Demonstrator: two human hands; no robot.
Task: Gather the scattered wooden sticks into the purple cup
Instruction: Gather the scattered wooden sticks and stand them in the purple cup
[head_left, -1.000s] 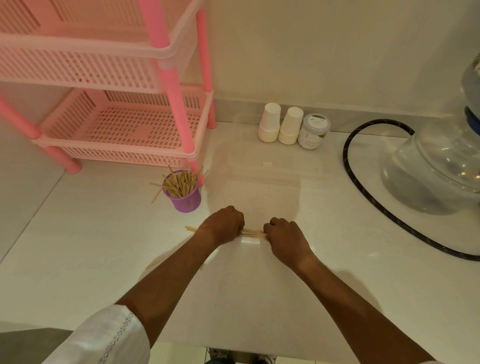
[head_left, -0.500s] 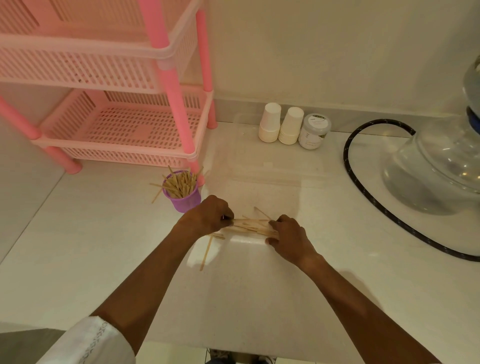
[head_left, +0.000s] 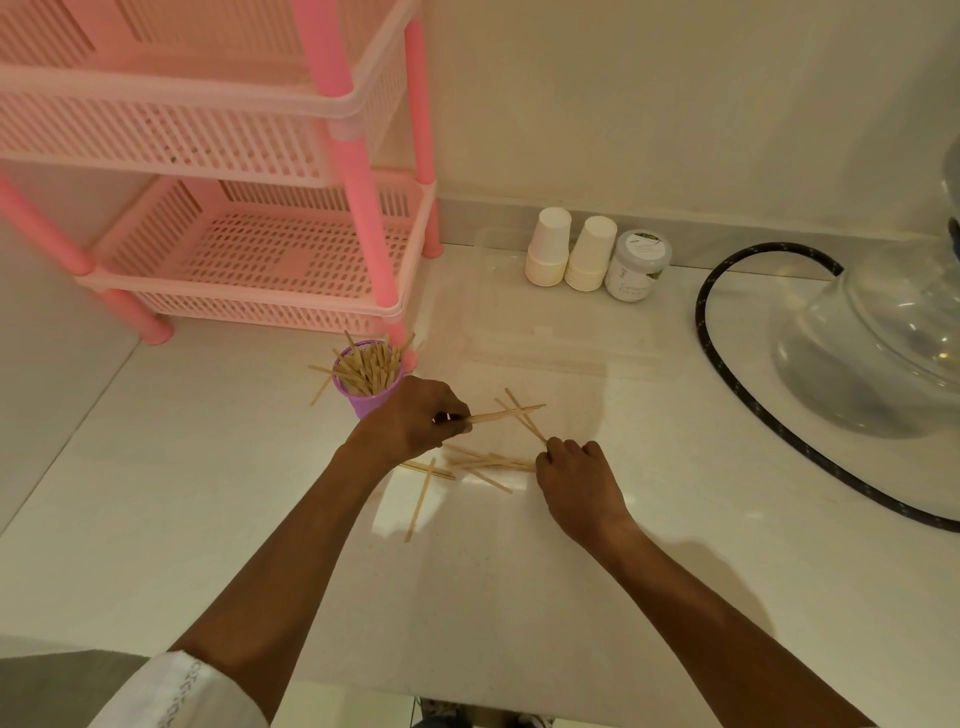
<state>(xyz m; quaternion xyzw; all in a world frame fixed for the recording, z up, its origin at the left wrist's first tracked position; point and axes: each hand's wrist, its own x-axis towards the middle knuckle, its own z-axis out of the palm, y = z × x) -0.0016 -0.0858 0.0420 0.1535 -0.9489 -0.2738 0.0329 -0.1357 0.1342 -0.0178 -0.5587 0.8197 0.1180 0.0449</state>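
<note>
A purple cup (head_left: 370, 402) packed with wooden sticks stands on the white counter by the pink rack's front leg. My left hand (head_left: 415, 421), just right of the cup, pinches a few wooden sticks (head_left: 506, 414) that point to the right. My right hand (head_left: 574, 475) rests on the counter with its fingers closed on the right end of a loose pile of sticks (head_left: 485, 462). One more stick (head_left: 420, 501) lies alone below the pile. Another stick (head_left: 321, 391) leans beside the cup on its left.
A pink plastic rack (head_left: 249, 260) fills the back left. Two stacks of paper cups (head_left: 569, 254) and a small white jar (head_left: 638, 265) stand at the wall. A black hose (head_left: 727, 374) and a large glass vessel (head_left: 878, 353) occupy the right.
The bundle held between both hands has come apart and sticks now lie spread on the counter. My left hand lifted a few sticks up and toward the cup; my right hand shifted slightly right.
</note>
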